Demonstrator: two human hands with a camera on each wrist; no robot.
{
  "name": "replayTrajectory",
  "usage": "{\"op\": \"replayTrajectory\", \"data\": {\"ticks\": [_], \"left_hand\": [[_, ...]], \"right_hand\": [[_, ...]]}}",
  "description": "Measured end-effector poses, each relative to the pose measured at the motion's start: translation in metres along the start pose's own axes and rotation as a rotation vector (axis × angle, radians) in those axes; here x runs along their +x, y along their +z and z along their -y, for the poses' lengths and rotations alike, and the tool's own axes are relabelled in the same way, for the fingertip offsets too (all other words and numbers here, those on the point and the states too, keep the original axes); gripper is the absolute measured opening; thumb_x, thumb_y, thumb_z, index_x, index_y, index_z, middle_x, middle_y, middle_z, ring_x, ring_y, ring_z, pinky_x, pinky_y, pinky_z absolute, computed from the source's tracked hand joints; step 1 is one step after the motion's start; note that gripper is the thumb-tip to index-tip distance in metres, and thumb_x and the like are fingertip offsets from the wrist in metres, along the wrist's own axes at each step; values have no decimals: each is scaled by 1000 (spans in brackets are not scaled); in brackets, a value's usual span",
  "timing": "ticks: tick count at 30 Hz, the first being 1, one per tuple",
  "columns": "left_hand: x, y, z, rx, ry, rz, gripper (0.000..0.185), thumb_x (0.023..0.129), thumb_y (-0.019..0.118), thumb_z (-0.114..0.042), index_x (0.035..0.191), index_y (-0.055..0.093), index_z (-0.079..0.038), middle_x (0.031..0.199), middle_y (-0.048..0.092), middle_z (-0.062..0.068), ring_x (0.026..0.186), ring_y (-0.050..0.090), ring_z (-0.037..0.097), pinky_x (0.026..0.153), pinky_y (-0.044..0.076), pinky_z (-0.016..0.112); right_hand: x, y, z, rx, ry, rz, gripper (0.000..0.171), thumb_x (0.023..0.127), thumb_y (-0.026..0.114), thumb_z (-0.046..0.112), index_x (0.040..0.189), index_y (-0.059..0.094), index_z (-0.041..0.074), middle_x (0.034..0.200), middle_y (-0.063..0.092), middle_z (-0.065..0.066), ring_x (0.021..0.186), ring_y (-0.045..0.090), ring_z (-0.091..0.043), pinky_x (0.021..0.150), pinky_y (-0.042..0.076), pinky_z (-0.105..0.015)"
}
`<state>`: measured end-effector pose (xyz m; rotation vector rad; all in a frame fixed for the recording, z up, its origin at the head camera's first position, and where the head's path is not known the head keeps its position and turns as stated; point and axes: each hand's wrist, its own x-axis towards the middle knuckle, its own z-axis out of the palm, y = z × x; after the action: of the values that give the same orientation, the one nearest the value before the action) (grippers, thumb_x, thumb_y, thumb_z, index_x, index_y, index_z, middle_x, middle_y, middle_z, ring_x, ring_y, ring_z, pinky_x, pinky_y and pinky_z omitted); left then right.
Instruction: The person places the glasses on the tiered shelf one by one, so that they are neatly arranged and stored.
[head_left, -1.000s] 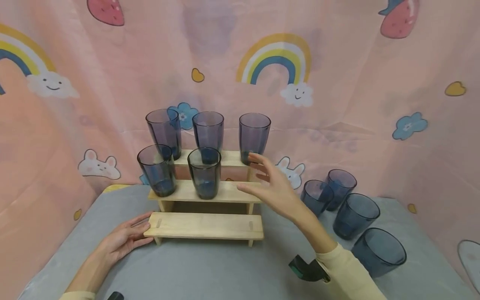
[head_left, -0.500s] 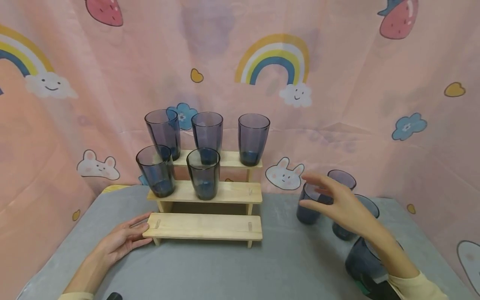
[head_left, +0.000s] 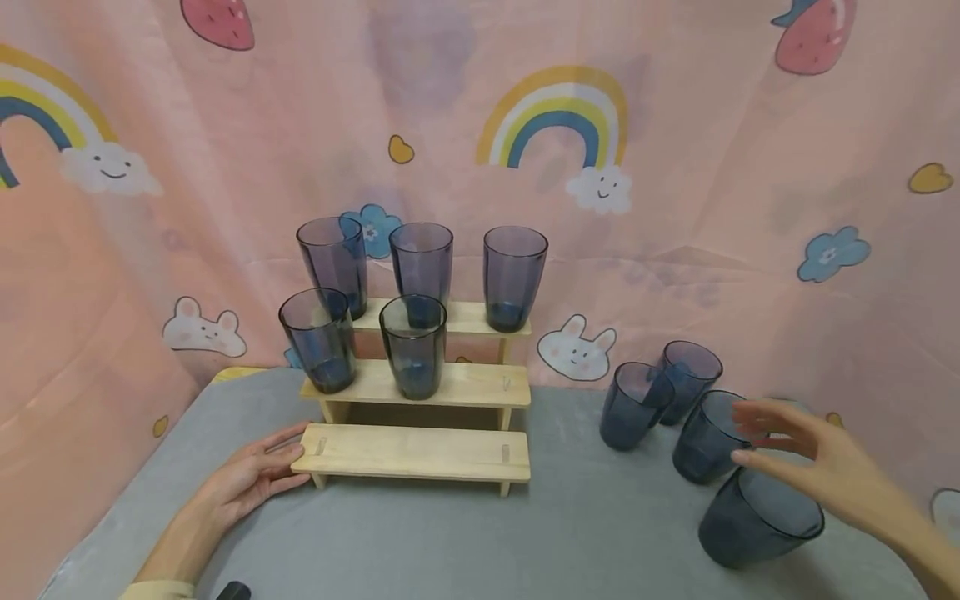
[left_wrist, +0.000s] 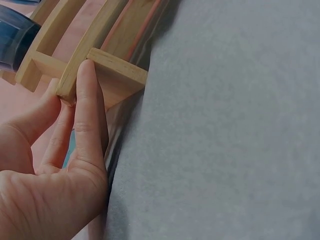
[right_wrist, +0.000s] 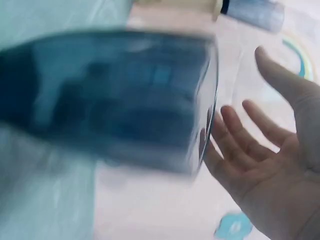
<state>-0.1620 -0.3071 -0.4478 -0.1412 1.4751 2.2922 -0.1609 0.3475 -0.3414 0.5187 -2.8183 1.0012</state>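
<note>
My left hand [head_left: 251,477] pinches the left end of the lowest board of a three-step wooden display stand [head_left: 416,452]; thumb and fingers lie on either side of the board's end in the left wrist view. Three blue-tinted glasses stand on the top step, and two more, one of them a glass [head_left: 414,354], on the middle step. My right hand [head_left: 821,458] hovers at the right, fingers spread and holding nothing. Below and left of it stands the nearest glass [head_left: 750,529]. In the right wrist view a glass [right_wrist: 115,95] is close to the spread fingers.
More tumblers, such as a rear glass [head_left: 693,375], a left glass [head_left: 630,408] and a middle glass [head_left: 705,446], cluster on the grey tablecloth [head_left: 592,517]. A pink patterned curtain [head_left: 675,208] hangs behind. A small black object [head_left: 234,591] shows at the bottom edge.
My right hand has moved from beside the stand's top step, rightward over the cluster of glasses, to above the nearest glass. The left hand has stayed at the stand.
</note>
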Motion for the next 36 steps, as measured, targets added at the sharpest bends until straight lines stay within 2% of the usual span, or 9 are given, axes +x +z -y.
{"op": "replayTrajectory", "data": {"ticks": [4, 9, 13, 16, 20, 23, 27, 32, 36], "left_hand": [[0, 1, -1, -4, -1, -7, 28, 100, 56, -7, 118, 62, -27, 114, 61, -2, 105, 64, 16, 90, 55, 36], [-1, 0, -2, -10, -2, -11, 28, 101, 55, -6, 119, 61, -26, 114, 62, -2, 104, 64, 17, 90, 55, 36], [-1, 0, -1, -14, -1, -12, 29, 101, 53, -6, 122, 60, -25, 114, 61, -2, 104, 65, 17, 90, 55, 37], [-2, 1, -1, -11, -2, -14, 30, 101, 54, -6, 124, 59, -25, 114, 61, -2, 104, 65, 17, 90, 55, 37], [-1, 1, 0, -8, -5, -14, 31, 101, 54, -6, 126, 58, -25, 114, 61, -2, 104, 65, 17, 90, 55, 37], [-1, 1, 1, -3, -1, -7, 38, 102, 53, -6, 136, 49, -21, 114, 61, -3, 105, 64, 17, 90, 55, 37], [0, 0, 1, 7, 0, -4, 54, 102, 53, -6, 150, 30, -16, 114, 61, -4, 105, 64, 16, 90, 55, 37], [2, 2, 1, 26, 1, 4, 60, 102, 53, -7, 154, 24, -14, 115, 62, -4, 106, 64, 15, 91, 55, 35], [2, 2, 1, 12, 2, 5, 38, 102, 53, -7, 136, 50, -23, 114, 63, -3, 105, 64, 15, 90, 55, 35]], "right_hand": [[-19, -11, -26, -6, 47, 39, 58, 90, 71, 6, 140, 44, -2, 118, 47, 33, 99, 51, 15, 75, 53, -20], [-37, -21, -62, 101, 55, 190, 65, 93, 63, -2, 147, 39, 25, 122, 43, 38, 103, 47, 19, 71, 54, -23], [-48, -17, -84, 193, 67, 322, 79, 95, 59, -4, 141, 27, 51, 126, 31, 46, 105, 39, 23, 75, 57, -46], [-58, -5, -91, 174, 144, 322, 82, 95, 61, 1, 144, 18, 52, 125, 21, 47, 115, 50, 4, 75, 50, -64], [-66, 12, -89, 104, 248, 261, 87, 96, 64, 11, 152, 4, 40, 151, 29, 1, 116, 53, -22, 80, 50, -65], [-68, 22, -86, 109, 222, 208, 95, 92, 68, 8, 157, 1, 23, 144, 23, -36, 111, 49, 5, 83, 54, -54], [-69, 33, -80, 134, 262, 158, 105, 88, 74, 10, 157, -4, 5, 146, 22, -36, 104, 44, 18, 81, 57, -40], [-66, 40, -69, 136, 446, 135, 111, 87, 76, 28, 156, -8, 4, 147, 13, -41, 123, 43, -49, 79, 58, -43], [-65, 42, -64, 139, 496, 114, 114, 86, 77, 36, 157, -5, 4, 148, 12, -40, 123, 29, -63, 77, 58, -44]]}}
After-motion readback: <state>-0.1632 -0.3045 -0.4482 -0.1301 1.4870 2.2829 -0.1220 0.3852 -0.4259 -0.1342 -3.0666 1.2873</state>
